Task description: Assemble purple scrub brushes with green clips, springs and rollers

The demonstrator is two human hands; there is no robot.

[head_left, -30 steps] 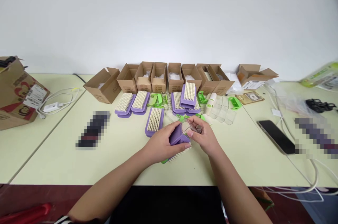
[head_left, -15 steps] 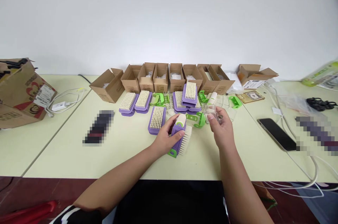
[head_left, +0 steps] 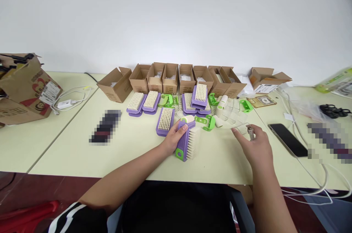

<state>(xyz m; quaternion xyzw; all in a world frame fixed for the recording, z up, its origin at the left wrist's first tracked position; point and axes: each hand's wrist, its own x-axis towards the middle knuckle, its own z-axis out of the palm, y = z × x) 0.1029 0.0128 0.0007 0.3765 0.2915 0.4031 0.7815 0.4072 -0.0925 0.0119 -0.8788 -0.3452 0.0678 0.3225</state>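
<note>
My left hand (head_left: 173, 137) grips a purple brush with white bristles (head_left: 186, 140), stood on its side on the table with a cream roller and green end piece fitted in it. Off to the right, my right hand (head_left: 254, 147) is low over the table with its fingers closed on a clear plastic cover (head_left: 241, 127). Between the two hands lies a loose green clip (head_left: 206, 121). Just behind my left hand rests another purple brush (head_left: 165, 120), bristles up.
Behind stand several purple brushes (head_left: 143, 102), a stacked pair (head_left: 200, 95), green parts (head_left: 166, 100), clear covers (head_left: 233, 110) and a row of open cardboard boxes (head_left: 170, 77). A black phone (head_left: 287, 139) and white cables (head_left: 316, 159) lie right; a big box (head_left: 24, 90) left.
My right hand drew the clear cover away from the brush and carried it right and down to the table. My left hand turned the brush onto its side.
</note>
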